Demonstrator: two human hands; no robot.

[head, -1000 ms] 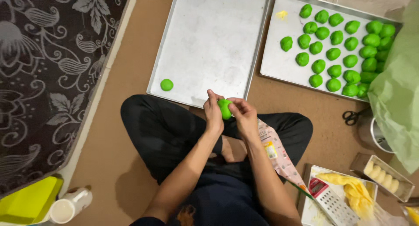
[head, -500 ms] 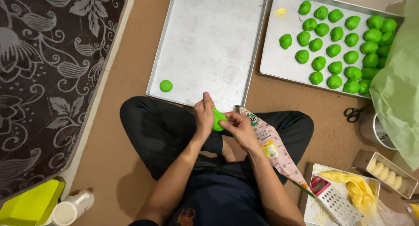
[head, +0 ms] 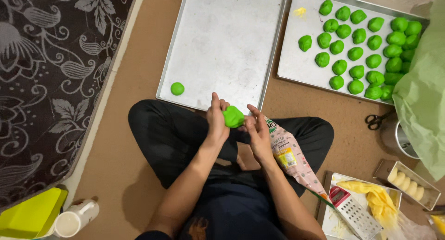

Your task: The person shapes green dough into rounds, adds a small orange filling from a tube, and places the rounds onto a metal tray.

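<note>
Green dough lump (head: 233, 116), soft and matte, sits at frame centre between left hand (head: 217, 121) and right hand (head: 256, 128), both closed on it above the lap. Judged step: shaping. One smooth ball (head: 177, 88) lies on the bare metal tray (head: 222, 40); rougher green pieces (head: 357, 50) fill the upper-right tray (head: 296, 64).
</note>
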